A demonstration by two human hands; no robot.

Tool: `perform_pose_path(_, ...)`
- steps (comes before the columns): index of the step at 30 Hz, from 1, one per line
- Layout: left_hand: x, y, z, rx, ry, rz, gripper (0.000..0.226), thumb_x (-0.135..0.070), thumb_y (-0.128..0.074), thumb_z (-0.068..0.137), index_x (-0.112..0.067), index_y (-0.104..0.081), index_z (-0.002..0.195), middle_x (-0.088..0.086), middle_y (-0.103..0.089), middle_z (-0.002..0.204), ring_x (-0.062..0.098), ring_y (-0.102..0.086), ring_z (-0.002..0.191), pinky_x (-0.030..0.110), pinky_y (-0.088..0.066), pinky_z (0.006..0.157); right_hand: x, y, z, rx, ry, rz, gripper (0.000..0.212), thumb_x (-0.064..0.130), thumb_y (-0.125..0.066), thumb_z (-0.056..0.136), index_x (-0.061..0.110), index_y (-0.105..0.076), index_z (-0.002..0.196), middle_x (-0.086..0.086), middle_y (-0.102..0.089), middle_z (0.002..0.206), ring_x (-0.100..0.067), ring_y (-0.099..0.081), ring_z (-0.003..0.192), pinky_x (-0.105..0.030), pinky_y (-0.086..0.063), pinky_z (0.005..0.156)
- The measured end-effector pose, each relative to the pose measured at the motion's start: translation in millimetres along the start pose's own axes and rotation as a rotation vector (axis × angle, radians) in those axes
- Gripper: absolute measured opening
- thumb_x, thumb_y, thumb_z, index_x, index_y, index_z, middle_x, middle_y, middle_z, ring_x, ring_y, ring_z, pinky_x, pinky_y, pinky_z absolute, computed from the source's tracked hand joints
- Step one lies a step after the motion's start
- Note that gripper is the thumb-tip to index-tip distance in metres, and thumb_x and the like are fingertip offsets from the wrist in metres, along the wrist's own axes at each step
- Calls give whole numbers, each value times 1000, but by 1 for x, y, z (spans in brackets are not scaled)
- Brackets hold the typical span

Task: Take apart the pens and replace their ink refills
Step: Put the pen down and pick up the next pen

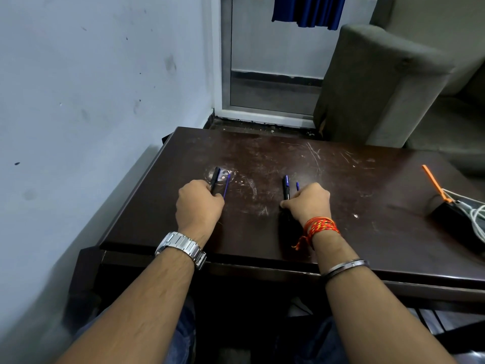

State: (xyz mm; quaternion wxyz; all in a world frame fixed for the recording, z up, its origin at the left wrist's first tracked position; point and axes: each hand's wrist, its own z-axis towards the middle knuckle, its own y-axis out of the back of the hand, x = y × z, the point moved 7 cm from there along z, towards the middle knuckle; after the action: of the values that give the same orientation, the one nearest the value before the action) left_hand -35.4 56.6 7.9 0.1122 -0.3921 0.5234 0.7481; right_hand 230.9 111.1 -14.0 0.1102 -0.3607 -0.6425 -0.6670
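Observation:
On the dark brown table (328, 179), my left hand (198, 204) is closed over the near end of a black pen (215, 178) and a thin blue refill (226, 183) that lie side by side, pointing away from me. My right hand (308, 202) is closed over the near end of a second black pen with a blue band (286, 186). Beside it, a second blue refill's tip (298, 185) sticks out past my fingers. Both fists rest on the tabletop, and the near ends of the pens are hidden under them.
A black box with white cables and an orange strap (451, 206) lies at the table's right edge. A white wall runs close along the left. A grey sofa arm (375, 85) stands behind the table at the right, and a doorway is straight ahead.

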Motion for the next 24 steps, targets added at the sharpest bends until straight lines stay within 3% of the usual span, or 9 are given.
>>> perform_pose_path(3,9,-1,3,38,78,57,10,-22,-73,79,-13,-70,77,3,-66,75,20,-60,64,26,-39,46,2,2,-3,4,9,-4,38,29,-89,69,4,-72,93,-14,-70,97,-20,-60,83,-27,-49,69)
perform_pose_path(7,15,-8,7,123,108,83,19,-25,-76,80,-9,-67,75,8,-67,76,25,-66,69,28,-44,49,8,6,-7,8,20,17,39,32,-89,68,4,-71,89,-12,-69,89,-22,-66,82,-26,-47,64)
perform_pose_path(10,17,-10,8,119,114,86,17,-23,-74,83,-8,-68,79,9,-68,79,26,-66,72,28,-40,46,13,10,-13,-13,44,42,31,28,-88,70,4,-70,77,-12,-70,81,-23,-68,80,-31,-55,67)
perform_pose_path(14,19,-8,11,80,148,36,12,-14,-65,88,-6,-70,82,11,-68,82,30,-67,78,32,-48,59,19,11,-19,-32,99,126,27,28,-86,73,14,-67,60,-4,-68,67,-16,-66,71,-29,-59,70)
perform_pose_path(17,10,-4,8,17,92,-99,22,-19,-67,90,-14,-71,69,-3,-67,67,15,-67,68,20,-42,52,26,7,-23,-13,160,253,23,37,-81,77,20,-71,65,7,-67,65,-4,-62,63,-16,-45,54)
perform_pose_path(19,-2,-5,3,35,12,-196,18,-27,-70,88,-19,-76,73,-12,-66,62,4,-65,64,14,-40,51,33,-2,-27,58,190,365,27,45,-77,80,21,-72,68,10,-67,62,-2,-61,56,-17,-45,53)
perform_pose_path(21,-15,-13,-4,106,-82,-264,13,-33,-72,86,-22,-80,83,-12,-71,65,6,-69,67,16,-50,61,41,-15,-33,170,174,550,29,46,-73,85,19,-73,74,6,-68,64,-7,-60,56,-27,-52,59)
perform_pose_path(24,-25,-27,-11,228,-181,-338,12,-30,-75,85,-22,-81,92,-8,-75,72,12,-73,69,29,-59,71,53,-30,-40,294,153,768,23,37,-67,93,16,-71,86,-1,-67,74,-11,-58,63,-29,-52,64)
